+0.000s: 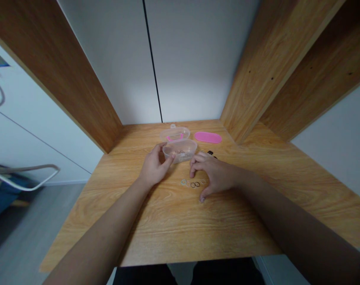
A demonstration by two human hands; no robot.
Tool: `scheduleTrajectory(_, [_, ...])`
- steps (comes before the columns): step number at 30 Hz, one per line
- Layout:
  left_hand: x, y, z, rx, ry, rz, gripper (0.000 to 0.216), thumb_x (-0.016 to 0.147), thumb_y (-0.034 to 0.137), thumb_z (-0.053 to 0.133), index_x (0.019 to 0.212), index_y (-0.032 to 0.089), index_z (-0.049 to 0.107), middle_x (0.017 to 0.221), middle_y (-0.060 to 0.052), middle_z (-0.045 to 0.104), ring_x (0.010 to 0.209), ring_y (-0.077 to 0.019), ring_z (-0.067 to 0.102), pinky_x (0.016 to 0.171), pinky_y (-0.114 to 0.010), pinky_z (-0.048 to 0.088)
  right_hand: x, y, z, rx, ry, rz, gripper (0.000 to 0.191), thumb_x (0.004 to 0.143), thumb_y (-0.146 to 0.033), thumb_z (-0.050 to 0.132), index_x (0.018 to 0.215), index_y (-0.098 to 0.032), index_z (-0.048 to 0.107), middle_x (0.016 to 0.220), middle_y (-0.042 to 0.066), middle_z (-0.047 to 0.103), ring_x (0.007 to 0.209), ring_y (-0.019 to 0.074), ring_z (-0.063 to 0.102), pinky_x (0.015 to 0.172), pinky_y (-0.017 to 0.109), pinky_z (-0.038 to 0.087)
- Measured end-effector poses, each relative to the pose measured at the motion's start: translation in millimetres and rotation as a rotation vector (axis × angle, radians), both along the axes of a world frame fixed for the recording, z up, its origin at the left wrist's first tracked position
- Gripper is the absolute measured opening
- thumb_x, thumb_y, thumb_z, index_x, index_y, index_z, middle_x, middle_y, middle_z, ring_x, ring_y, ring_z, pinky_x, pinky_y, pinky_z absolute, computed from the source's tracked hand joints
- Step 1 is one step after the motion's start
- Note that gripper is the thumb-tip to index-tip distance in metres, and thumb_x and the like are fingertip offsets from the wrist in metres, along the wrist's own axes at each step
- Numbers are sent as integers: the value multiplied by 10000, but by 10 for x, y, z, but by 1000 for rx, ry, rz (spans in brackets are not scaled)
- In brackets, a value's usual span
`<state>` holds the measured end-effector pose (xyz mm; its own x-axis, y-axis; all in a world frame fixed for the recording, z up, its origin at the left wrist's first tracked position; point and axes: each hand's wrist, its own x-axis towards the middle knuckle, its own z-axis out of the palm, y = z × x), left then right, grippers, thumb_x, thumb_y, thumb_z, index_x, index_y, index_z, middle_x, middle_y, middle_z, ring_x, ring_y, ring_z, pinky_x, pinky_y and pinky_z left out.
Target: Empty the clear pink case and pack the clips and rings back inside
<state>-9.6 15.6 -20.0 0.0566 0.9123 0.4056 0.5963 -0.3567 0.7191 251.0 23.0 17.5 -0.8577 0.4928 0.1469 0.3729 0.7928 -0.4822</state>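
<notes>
A clear plastic box (180,154) stands on the table with its hinged lid (182,133) tipped open behind it. Small items, too small to name, lie inside. My left hand (156,166) grips the box's left end, thumb along the front and fingers at the side. In front of the box lie several small elastic bands: a light blue one (184,182), two dark ones (195,185) and some pale ones. My right hand (211,174) hovers close over them at the right, thumb and fingers spread apart with nothing seen between them. Its palm side is hidden.
Behind my right hand a small black item (210,152) is partly covered. A pink oval plate (208,137) lies at the back right of the wooden table (180,229). Wooden panels (275,71) rise on both sides, with a pale wall (186,59) behind.
</notes>
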Motion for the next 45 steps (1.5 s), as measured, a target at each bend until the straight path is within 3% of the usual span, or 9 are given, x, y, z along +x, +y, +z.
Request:
scheduleTrajectory(20, [-6, 0, 2, 13, 12, 9, 496, 900, 427, 648, 1312, 172, 543, 1253, -129, 702, 1153, -285, 671, 1029, -458, 510, -28, 66, -121, 113, 107, -59, 56, 829, -281, 767, 846, -229, 781, 918, 45, 655, 924, 211, 600, 870, 396, 425])
scheduleTrajectory(29, [-8, 6, -4, 13, 9, 1, 491, 897, 410, 652, 1308, 163, 544, 1232, -131, 711, 1123, -276, 685, 1013, -450, 520, -21, 83, -155, 116, 144, -39, 133, 831, -142, 671, 902, -212, 758, 920, 49, 708, 939, 216, 610, 869, 383, 435])
scheduleTrajectory(34, [0, 7, 2, 6, 0, -4, 506, 896, 418, 648, 1315, 155, 541, 1242, -140, 708, 1140, -284, 679, 1021, -463, 516, -10, 85, -147, 105, 86, -67, 113, 824, -193, 704, 923, -222, 750, 953, 50, 705, 974, 234, 608, 893, 409, 420])
scheduleTrajectory(40, [5, 7, 8, 4, -6, 0, 507, 892, 416, 649, 1308, 147, 543, 1238, -146, 708, 1137, -289, 679, 1019, -471, 518, -13, 80, -137, 91, 112, -61, 102, 787, -125, 705, 847, -208, 711, 918, 44, 695, 954, 221, 605, 891, 389, 428])
scheduleTrajectory(45, [0, 12, -4, 19, 12, 7, 509, 896, 420, 648, 1318, 154, 546, 1258, -143, 700, 1162, -288, 668, 1036, -468, 509, -19, 75, -115, 80, 157, -59, 53, 831, -157, 693, 840, -208, 703, 870, 33, 714, 906, 205, 625, 869, 375, 443])
